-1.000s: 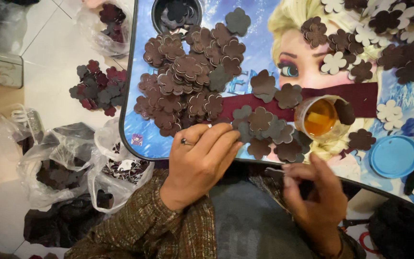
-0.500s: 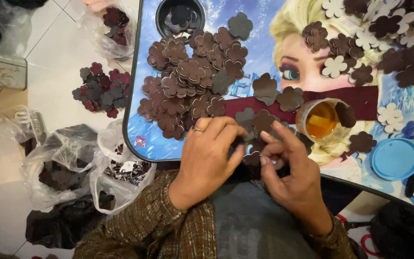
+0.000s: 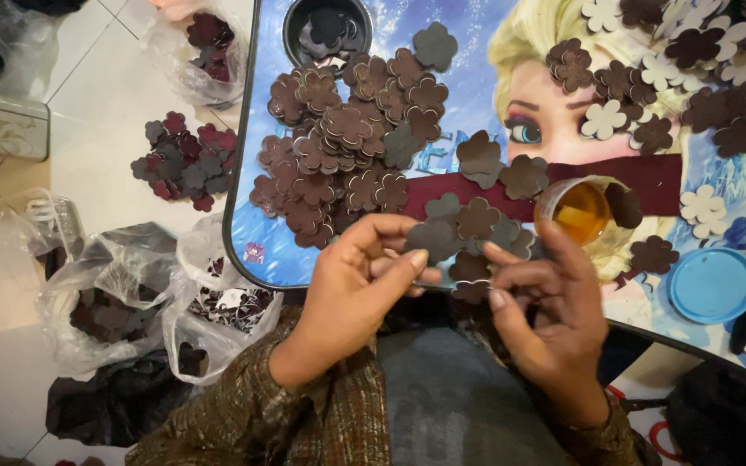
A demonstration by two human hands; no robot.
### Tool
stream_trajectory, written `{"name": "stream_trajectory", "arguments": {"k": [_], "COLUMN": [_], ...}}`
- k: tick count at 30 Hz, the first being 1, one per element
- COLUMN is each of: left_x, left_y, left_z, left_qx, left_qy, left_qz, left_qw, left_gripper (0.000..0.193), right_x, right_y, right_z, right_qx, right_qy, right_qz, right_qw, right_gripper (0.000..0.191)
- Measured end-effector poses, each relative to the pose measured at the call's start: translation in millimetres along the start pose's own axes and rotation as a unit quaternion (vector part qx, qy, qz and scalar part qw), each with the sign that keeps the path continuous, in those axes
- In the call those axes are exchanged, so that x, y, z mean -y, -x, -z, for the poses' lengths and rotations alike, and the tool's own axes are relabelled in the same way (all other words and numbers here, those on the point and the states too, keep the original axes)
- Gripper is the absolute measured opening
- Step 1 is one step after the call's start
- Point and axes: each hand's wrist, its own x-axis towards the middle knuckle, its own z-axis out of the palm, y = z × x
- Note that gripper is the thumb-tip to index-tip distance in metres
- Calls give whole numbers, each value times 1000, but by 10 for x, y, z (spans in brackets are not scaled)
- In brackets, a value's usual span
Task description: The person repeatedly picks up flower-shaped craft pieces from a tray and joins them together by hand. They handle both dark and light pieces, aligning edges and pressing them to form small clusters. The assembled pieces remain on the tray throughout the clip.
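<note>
Both hands, left hand (image 3: 351, 285) and right hand (image 3: 554, 319), pinched one brown flower cutout (image 3: 470, 274) between closed fingertips; a large pile of cutouts (image 3: 347, 147) remained on the tray (image 3: 256, 250), seemingly unprocessed.

Around the blue cartoon-printed tray (image 3: 278, 250) you see brown flower cut-outs (image 3: 347, 138), cream ones (image 3: 604, 119) toward its far right, a dark red strip (image 3: 649, 185) across it, a light blue lid (image 3: 712, 285) at its right, and maroon flowers (image 3: 181, 160) on the pale floor left of it.
</note>
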Motion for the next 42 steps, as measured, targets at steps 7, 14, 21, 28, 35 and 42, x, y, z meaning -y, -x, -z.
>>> {"name": "stream_trajectory", "arguments": {"k": [7, 14, 21, 28, 35, 42], "left_x": [261, 244, 198, 304, 288, 219], "left_y": [-63, -15, -10, 4, 61, 128], "left_z": [43, -27, -101, -168, -184, -196], "left_qx": [46, 26, 17, 82, 142, 166], "left_qy": [106, 2, 40, 137, 81, -20], "left_qz": [60, -49, -25, 77, 69, 66], "left_qw": [991, 998, 999, 984, 984, 984], "left_gripper": [23, 20, 57, 61, 72, 73], "right_x": [-77, -152, -8, 173, 301, 334], "right_y": [10, -27, 110, 169, 149, 138], "right_z": [88, 88, 90, 113, 153, 113], "right_qx": [-33, -11, -129, -160, -47, -9], "right_qy": [-52, -60, -102, -73, -27, -17], "right_qz": [23, 70, -33, -57, -124, -201], "right_qw": [998, 996, 986, 983, 991, 979], "right_gripper": [76, 76, 71, 65, 75, 78]}}
